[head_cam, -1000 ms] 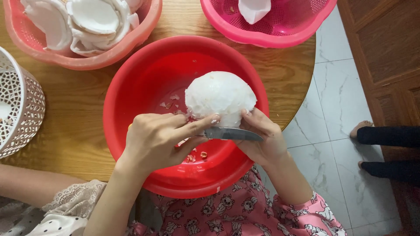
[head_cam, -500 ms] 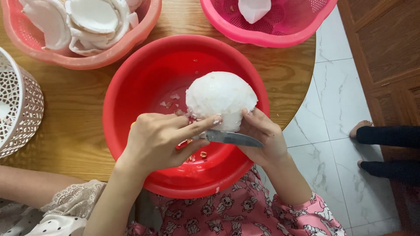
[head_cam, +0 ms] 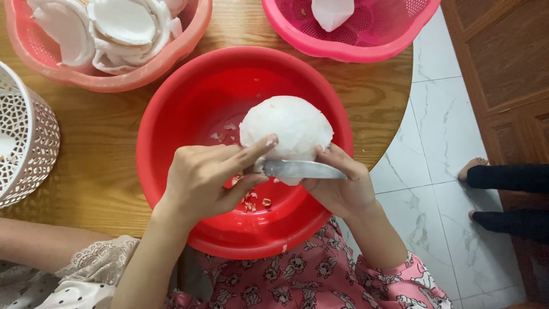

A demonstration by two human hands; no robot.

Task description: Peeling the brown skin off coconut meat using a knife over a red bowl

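Gripping a knife with curled fingers, the left hand lays its forefinger against a peeled coconut. The right hand cups that coconut from below, fingers wrapped round its underside. It is white, rounded and slightly rough (almost all brown skin is gone), and sits above a red basin flecked with brown peelings. More white coconut pieces fill a pink basket on the wooden table.

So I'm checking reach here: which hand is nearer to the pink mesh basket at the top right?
Right. The right hand cups the white peeled ball from its right side, below the pink mesh basket. The left hand grips the knife farther left, over the red basin.
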